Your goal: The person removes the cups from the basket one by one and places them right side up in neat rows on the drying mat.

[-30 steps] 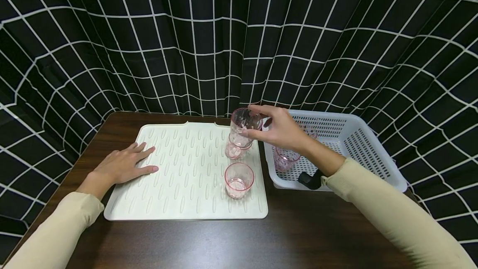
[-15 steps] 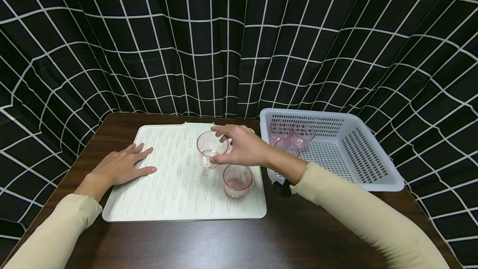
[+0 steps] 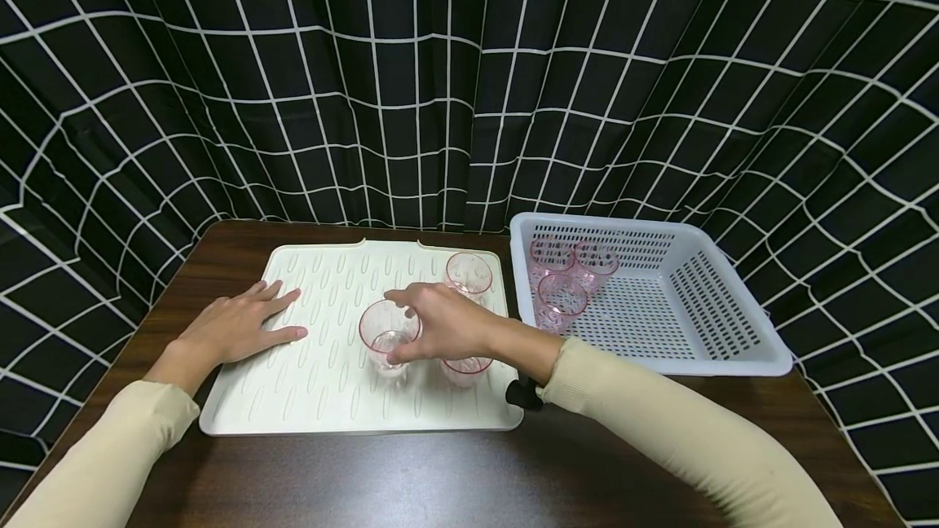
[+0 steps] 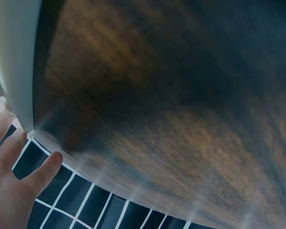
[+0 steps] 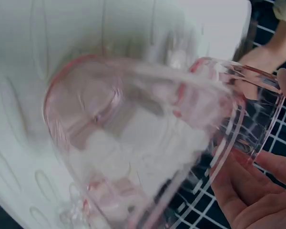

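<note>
My right hand (image 3: 443, 324) grips a clear pink-rimmed glass (image 3: 376, 339) by its sides, upright, low over the middle of the white ribbed mat (image 3: 293, 398). In the right wrist view the held glass (image 5: 257, 117) lies between thumb and fingers, and another glass (image 5: 148, 143) fills the foreground. Behind the right hand stands a glass (image 3: 469, 274) near the mat's back right corner. A further glass (image 3: 464, 376), partly hidden by that hand, sits toward the front right. My left hand (image 3: 231, 326) lies with fingers spread on the mat's left edge.
A pale perforated basket (image 3: 734, 353) stands right of the mat, with 3 pink-rimmed glasses (image 3: 562, 297) grouped at its left side. Everything rests on a dark wooden table (image 3: 352, 479). A black curtain (image 3: 411, 88) with white grid lines surrounds the back and sides.
My right hand has carried the glass from beside the basket leftward and toward the front, lowering it over the mat. The left hand stays in place.
</note>
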Demonstrator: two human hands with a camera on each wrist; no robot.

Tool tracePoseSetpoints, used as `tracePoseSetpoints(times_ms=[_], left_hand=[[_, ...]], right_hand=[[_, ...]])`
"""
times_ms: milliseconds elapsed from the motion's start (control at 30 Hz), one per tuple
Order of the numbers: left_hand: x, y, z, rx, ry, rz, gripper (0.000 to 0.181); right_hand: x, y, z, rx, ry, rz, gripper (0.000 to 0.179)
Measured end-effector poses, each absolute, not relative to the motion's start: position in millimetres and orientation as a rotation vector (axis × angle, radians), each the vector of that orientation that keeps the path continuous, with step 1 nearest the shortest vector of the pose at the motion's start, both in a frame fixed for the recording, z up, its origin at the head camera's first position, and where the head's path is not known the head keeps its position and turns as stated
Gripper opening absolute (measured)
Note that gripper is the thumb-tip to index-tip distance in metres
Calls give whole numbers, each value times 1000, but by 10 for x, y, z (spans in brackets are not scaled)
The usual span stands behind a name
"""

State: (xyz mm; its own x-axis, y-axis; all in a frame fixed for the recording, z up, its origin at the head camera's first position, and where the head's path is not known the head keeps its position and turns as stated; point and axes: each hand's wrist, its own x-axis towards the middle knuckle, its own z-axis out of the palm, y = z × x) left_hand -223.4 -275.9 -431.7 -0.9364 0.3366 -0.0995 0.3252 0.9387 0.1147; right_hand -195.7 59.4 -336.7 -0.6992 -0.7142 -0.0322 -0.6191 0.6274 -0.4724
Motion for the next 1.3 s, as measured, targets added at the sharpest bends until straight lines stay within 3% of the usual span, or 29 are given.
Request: tracePoseSetpoints(times_ms=[833, 1300], left_hand=[[-2230, -2767, -4305, 505, 2968, 147, 91], [-2250, -2762, -4316, 505, 2961, 135, 92]], right_hand=[[-1905, 553, -3408, -1120, 2541, -404, 86], [-2058, 1303, -2926, -1171, 2540, -686, 97]])
